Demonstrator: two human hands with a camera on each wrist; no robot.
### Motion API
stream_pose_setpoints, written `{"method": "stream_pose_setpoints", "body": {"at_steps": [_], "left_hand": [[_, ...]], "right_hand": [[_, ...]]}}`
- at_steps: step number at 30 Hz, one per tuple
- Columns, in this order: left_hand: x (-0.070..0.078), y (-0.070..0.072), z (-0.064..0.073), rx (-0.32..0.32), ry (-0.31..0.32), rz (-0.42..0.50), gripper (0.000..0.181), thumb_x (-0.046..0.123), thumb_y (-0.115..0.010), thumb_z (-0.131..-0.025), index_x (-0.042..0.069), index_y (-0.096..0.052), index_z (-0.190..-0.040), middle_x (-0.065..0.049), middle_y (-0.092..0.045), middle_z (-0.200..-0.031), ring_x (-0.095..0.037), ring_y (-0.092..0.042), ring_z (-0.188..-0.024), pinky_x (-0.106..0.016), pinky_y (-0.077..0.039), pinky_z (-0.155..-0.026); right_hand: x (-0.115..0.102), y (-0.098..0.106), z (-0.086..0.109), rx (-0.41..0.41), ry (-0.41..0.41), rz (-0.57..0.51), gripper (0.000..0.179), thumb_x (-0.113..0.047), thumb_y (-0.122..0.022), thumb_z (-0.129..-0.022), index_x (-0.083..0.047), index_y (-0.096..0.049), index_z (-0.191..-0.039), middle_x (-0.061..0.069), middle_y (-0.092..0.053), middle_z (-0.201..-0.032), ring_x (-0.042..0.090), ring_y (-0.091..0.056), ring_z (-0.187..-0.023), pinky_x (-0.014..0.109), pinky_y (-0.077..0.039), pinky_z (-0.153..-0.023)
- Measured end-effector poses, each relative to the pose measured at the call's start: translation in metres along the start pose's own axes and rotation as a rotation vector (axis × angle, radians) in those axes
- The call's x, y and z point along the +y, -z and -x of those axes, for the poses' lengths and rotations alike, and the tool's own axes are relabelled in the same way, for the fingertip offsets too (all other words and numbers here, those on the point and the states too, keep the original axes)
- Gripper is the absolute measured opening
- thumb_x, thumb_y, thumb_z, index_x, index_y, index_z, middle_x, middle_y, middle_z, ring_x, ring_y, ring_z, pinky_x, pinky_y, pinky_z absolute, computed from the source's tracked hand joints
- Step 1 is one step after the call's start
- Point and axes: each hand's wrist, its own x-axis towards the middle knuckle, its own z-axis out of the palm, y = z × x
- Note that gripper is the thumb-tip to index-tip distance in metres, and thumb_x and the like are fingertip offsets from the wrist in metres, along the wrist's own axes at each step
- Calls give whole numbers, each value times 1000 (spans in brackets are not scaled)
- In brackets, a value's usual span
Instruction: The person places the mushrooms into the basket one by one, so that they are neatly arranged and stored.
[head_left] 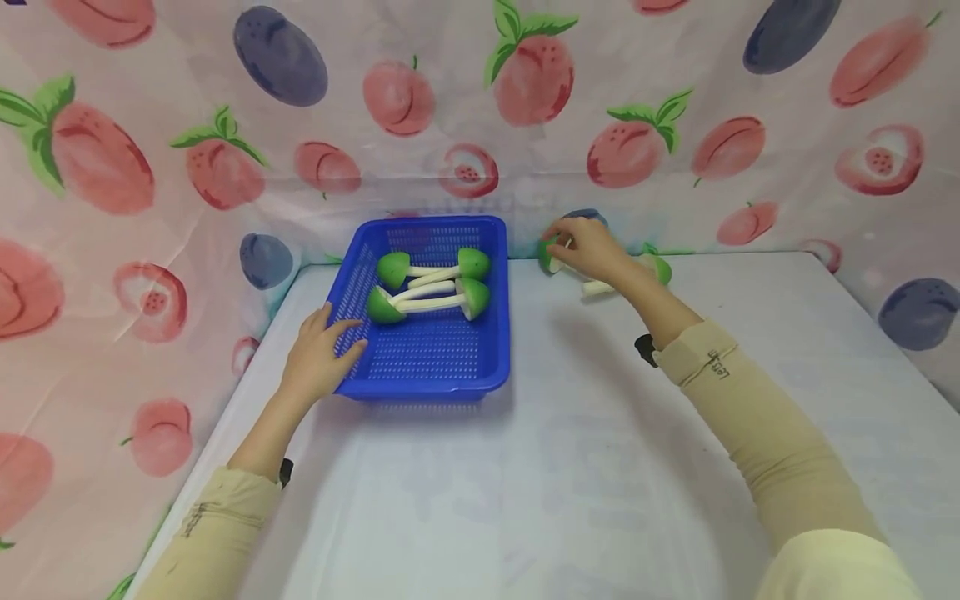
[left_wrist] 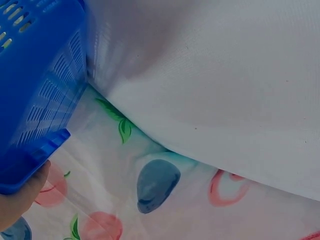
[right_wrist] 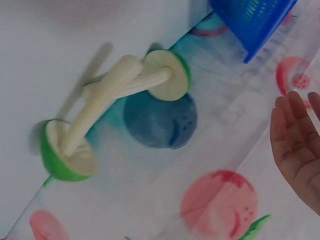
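Observation:
Several toy mushrooms (head_left: 474, 298) with green caps and cream stems lie in a blue plastic basket (head_left: 427, 387). My left hand (head_left: 318, 354) grips the basket's left rim, with some fingers outside and the thumb over the inside; the left wrist view shows a finger against the rim. Two more mushrooms lie crossed on the table, one with its cap (right_wrist: 65, 155) to the right and one with its cap (right_wrist: 167, 75) nearer the basket. My right hand (head_left: 588, 246) hovers by the latter, fingers fairly straight and apart from it in the right wrist view.
A white cloth covers the table (head_left: 570, 467). Behind and along the left side hangs a fruit-printed curtain (head_left: 525, 158), close to the basket and the loose mushrooms. Dark wrist devices (head_left: 646, 350) sit on both wrists.

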Motion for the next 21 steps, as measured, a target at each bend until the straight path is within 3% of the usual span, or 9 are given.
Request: {"method": "stream_pose_setpoints", "body": {"at_steps": [6,13,17,21], "left_hand": [[-2,0,3,-3,12,9,44,30,-51,-95,5,-52,-132,-31,-17,-152,-49,-14,-140,-70,-20,-106],[-2,0,2,0,15,5,45,31,-51,-95,5,-51,-133,-31,-17,-152,-49,-14,-140,-69,-20,-107],[-3,-1,3,11,17,10,46,31,-50,-95,6,-51,-133,-31,-17,-152,-49,-15,-140,-69,-20,-107],[-6,0,6,14,23,16,46,31,-51,-95,5,-51,-133,-31,-17,-152,-49,-15,-140,-70,-20,-106]], "right_hand": [[24,3,11,27,-61,30,27,-9,-54,-93,5,-59,-116,26,-65,-102,37,-63,-89,48,-50,-79],[46,2,23,-4,-186,19,30,-11,-51,-95,6,-57,-119,30,-61,-108,40,-60,-94,47,-50,-75],[56,-2,28,31,-248,14,31,-13,-51,-95,5,-57,-118,30,-61,-107,40,-61,-88,43,-49,-65],[67,-11,31,67,-306,-23,31,-14,-50,-95,6,-57,-118,31,-60,-108,41,-60,-90,45,-49,-68]]}}
